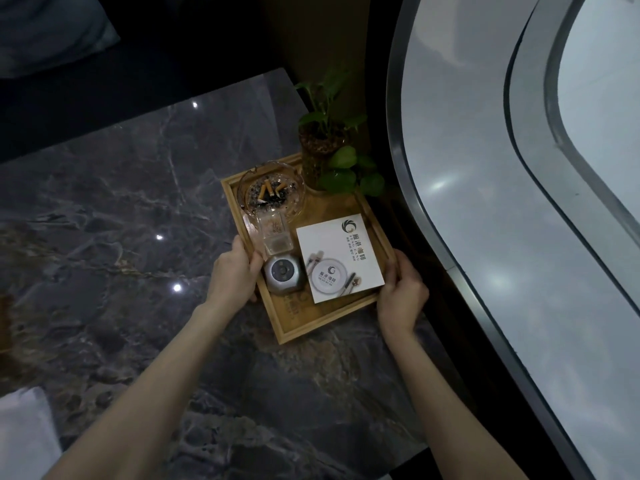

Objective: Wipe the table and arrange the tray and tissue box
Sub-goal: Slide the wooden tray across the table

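Observation:
A wooden tray [313,323] lies on the dark marble table [114,216], near its right edge. It carries a white tissue box [337,258] with a printed logo, a glass ashtray [272,190] with cigarette butts, a clear square holder [275,233], a small silver round device [284,273] and a potted green plant [325,150] at its far corner. My left hand [233,275] grips the tray's left rim. My right hand [401,292] grips the tray's right rim.
A white cloth [24,434] lies at the table's near left corner. A curved window with a grey metal frame [450,265] runs close along the table's right side. A dark seat with a cushion [45,32] is beyond the far edge.

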The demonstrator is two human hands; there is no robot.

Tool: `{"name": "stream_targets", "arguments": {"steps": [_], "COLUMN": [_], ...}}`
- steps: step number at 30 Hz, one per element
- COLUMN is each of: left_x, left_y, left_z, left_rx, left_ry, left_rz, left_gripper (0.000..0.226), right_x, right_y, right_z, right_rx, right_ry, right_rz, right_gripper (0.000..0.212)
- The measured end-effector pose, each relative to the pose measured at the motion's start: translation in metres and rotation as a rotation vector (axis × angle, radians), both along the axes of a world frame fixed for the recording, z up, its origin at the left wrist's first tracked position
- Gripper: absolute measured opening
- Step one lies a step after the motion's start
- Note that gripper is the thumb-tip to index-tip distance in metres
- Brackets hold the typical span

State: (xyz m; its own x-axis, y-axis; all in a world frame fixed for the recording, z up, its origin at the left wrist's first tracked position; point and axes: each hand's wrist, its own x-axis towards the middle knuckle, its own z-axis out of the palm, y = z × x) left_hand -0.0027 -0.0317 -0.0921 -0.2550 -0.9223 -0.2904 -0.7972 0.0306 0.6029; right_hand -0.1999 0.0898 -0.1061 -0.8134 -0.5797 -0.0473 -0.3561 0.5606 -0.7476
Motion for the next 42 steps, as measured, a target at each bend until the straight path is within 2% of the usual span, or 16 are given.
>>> {"name": "stream_targets", "arguments": {"steps": [7,14,19,23,30,42], "left_x": [0.006,0.021,0.044,0.076,0.142,0.239], "left_y": [0.001,0.010,0.015,0.021,0.042,0.067], "left_z": [0.005,0.012,0.024,0.033,0.040,0.020], "left_rx": [-0.045,-0.060,-0.168,-0.244,-0.267,-0.178], "left_ry": [-0.013,0.102,0.143,0.135,0.074,0.029], "left_rz": [-0.022,0.005,0.033,0.075,0.189,0.167], "left_gripper": [0.017,0.019,0.016,0.020,0.023,0.026], "right_x": [0.001,0.004,0.022,0.046,0.107,0.209], "right_y": [0.004,0.004,0.001,-0.003,-0.005,0.029], "right_z": [0.002,0.006,0.021,0.028,0.035,0.017], "right_rx": [-0.069,-0.106,-0.116,-0.126,-0.187,-0.149], "right_ry": [0.107,0.206,0.263,0.275,0.288,0.226], "right_rz": [0.057,0.125,0.172,0.222,0.318,0.271], "right_gripper": [0.026,0.024,0.024,0.024,0.027,0.031]}}
